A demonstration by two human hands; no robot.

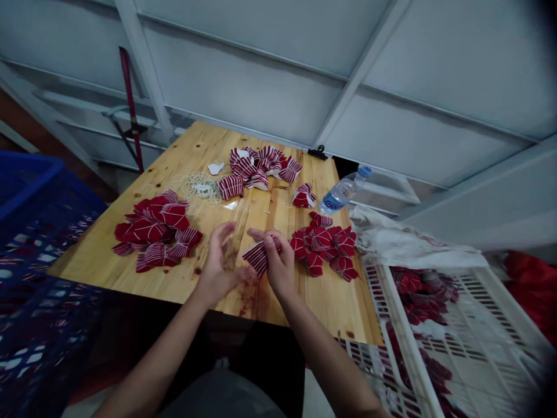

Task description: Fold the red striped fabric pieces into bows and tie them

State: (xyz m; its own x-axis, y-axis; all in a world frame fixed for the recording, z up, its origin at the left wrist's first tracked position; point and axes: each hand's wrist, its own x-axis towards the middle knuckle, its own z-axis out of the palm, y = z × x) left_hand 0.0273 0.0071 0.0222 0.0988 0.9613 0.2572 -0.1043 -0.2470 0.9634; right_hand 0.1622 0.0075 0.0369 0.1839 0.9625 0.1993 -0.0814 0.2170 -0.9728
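Note:
My right hand [276, 258] pinches a folded piece of red-and-white striped fabric [259, 256] between thumb and fingers. My left hand [220, 261] hovers beside it with fingers apart, holding nothing. Both are above the near part of a pine wooden table [339, 313]. Folded red striped fabric pieces lie in heaps to the left [154, 229] and right [324, 247] of my hands. A looser heap with more white stripes [256, 165] lies farther back, and a small bundle [303, 195] sits near it. A tangle of pale rubber bands [195, 187] rests at the back left.
A clear water bottle [342, 191] lies at the table's right edge. A blue plastic crate [39, 273] stands to the left. A white slatted crate [435, 331] holding red fabric stands to the right, below a crumpled white plastic sheet [404, 241].

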